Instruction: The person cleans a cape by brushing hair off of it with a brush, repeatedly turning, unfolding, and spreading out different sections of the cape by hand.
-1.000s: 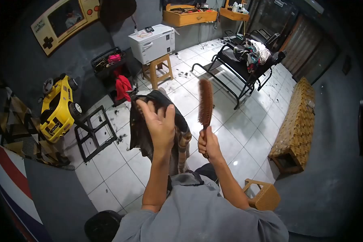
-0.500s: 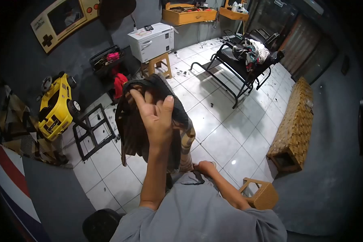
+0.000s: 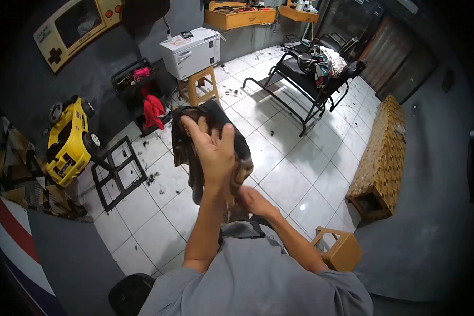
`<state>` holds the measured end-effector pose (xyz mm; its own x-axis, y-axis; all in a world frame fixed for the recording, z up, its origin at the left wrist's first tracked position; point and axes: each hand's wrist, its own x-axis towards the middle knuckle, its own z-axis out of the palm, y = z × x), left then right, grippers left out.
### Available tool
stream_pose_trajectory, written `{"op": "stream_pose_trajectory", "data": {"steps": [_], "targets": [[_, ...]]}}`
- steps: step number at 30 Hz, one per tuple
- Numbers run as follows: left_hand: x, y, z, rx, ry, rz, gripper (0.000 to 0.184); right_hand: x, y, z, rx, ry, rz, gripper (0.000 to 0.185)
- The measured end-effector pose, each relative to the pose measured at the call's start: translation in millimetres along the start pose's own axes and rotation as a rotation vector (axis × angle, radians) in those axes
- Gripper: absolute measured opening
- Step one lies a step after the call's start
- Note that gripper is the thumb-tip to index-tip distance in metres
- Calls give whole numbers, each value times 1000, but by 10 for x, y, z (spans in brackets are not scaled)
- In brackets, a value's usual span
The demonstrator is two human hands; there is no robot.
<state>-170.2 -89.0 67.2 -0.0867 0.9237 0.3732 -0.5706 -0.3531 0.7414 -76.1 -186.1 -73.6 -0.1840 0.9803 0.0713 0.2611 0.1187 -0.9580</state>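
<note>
Up Front with the Dark Cloth (image 3: 240,143), Both Hands in Close

And straight to the middle of the view, high over the white tiled floor (image 3: 287,176), for that dark cloth! Meeting it with the left hand (image 3: 214,156), raised, open, fingers spread apart, tips bent in against the fabric. Hanging in folds around and below, with a patterned tan stretch at the lower right. Now down to the right hand (image 3: 252,201), low, just beside the cloth's lower end, partly turned from view. Impossible to tell, from here, about any grip in those fingers!

Look out left for a yellow toy car (image 3: 72,138), near a black frame (image 3: 114,172) flat on the tiles. Look farther ahead for a white chest (image 3: 192,57) up on a tan stool (image 3: 194,90), well apart from the cloth. Swing across to a black chair (image 3: 295,68), under a heap of clothes (image 3: 329,62). Then over to the right side: a woven box (image 3: 380,158) along the wall, and near the right elbow, a brown stool (image 3: 343,252). Dark tufts, too, scattered across the tiles!
</note>
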Motion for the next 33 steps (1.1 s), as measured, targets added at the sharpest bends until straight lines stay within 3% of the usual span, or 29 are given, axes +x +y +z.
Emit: {"op": "stream_pose_trajectory", "data": {"steps": [3, 5, 8, 9, 10, 11, 13, 17, 19, 20, 21, 22, 23, 24, 26, 28, 31, 33], "targets": [[172, 184, -119, -68, -18, -35, 88, -295, 825, -50, -726, -430, 335, 45], [228, 318, -101, -154, -37, 2, 86, -467, 1123, -117, -779, -445, 670, 52], [243, 408, -124, -112, -44, 35, 84, -722, 2210, -252, -844, -325, 610, 47], [236, 409, -125, -84, -35, 48, 84, -706, 2507, -331, -839, -226, 461, 48], [209, 382, -91, -95, 14, 59, 85, -529, 1749, -442, -401, -40, 644, 46], [174, 341, -66, -66, 33, 67, 86, -391, 1151, -469, -46, 112, 676, 44], [117, 213, -30, -11, 65, 86, 87, -134, 291, -529, 558, 229, 555, 42], [87, -10, 1, -1, 50, 33, 88, 33, -640, -429, 910, 228, 250, 44], [136, -45, 12, 26, 42, 67, 89, 30, -592, -270, 869, 91, 375, 43], [173, -24, 25, 44, 43, 97, 89, 29, -479, -173, 703, 15, 464, 41], [196, 7, 40, 61, 44, 126, 90, -5, -137, -36, 849, -117, 510, 37], [229, 90, 42, 41, 30, 92, 89, -26, -67, 47, 373, -94, 417, 37], [277, 108, 3, 7, 27, 94, 89, -92, 382, 112, -145, -44, 114, 37], [333, 127, -46, -25, 24, 96, 89, -152, 478, 89, -311, -203, 343, 45], [384, 219, -72, -94, 35, 86, 87, -424, 1318, 116, -760, -435, 509, 54], [415, 262, -119, -85, 34, 120, 86, -611, 1541, -6, -777, -354, 594, 58], [417, 250, -159, -25, 44, 130, 88, -542, 1747, -254, -685, -79, 451, 57], [404, 183, -129, 0, 59, 94, 91, -250, 961, -416, -151, 200, 592, 51]]}}
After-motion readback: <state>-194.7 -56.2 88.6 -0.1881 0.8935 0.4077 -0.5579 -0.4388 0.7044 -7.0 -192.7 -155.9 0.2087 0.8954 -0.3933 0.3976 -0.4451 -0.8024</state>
